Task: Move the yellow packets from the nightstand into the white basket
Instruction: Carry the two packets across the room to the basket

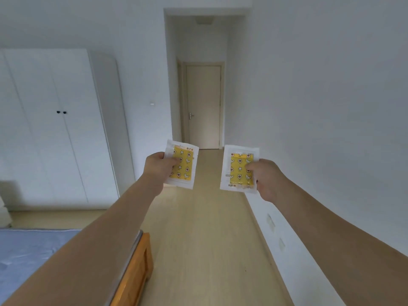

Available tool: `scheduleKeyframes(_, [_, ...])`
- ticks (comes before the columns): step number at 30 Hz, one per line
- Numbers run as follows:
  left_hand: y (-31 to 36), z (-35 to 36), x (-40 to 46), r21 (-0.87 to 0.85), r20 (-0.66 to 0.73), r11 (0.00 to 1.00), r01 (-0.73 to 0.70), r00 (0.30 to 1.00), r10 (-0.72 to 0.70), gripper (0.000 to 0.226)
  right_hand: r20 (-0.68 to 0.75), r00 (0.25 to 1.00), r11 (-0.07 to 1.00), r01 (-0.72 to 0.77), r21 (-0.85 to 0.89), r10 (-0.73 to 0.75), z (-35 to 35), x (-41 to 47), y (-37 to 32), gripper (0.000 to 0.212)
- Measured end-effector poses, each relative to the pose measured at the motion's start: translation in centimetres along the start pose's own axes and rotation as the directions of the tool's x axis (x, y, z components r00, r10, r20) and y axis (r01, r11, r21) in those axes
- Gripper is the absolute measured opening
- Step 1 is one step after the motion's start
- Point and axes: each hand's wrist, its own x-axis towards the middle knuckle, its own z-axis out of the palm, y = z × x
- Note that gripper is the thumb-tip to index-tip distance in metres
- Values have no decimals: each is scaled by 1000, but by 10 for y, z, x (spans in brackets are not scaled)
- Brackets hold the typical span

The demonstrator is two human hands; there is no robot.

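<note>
My left hand (157, 167) pinches one yellow packet (185, 164), a white-edged sachet with a yellow patterned middle, held upright at arm's length. A second yellow packet (239, 170) of the same kind is pinched in my right hand (266, 178), thumb across its front. Both packets hang in the air over the wooden floor, side by side with a gap between them. Neither the nightstand nor the white basket is in view.
A bed with a blue sheet (28, 257) and an orange wooden frame (136, 274) lies at the lower left. A white wardrobe (57, 129) stands on the left. A light wooden floor (205, 239) runs ahead to a closed door (203, 107). A white wall (331, 129) is on the right.
</note>
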Motion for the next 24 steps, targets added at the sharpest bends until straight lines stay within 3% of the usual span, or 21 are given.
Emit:
scheduleKeyframes(10, [-13, 42, 221, -11, -78, 999, 42, 996, -43, 10, 139, 990, 1000, 18, -20, -15, 77, 236, -21, 31])
scheduleKeyframes(17, [-50, 103, 379, -2, -79, 999, 37, 996, -37, 12, 112, 993, 998, -43, -38, 47, 119, 413, 2, 25])
scheduleKeyframes(24, [-44, 122, 556, 21, -199, 1000, 10, 980, -6, 14, 201, 979, 1000, -17, 18, 13, 196, 600, -32, 24])
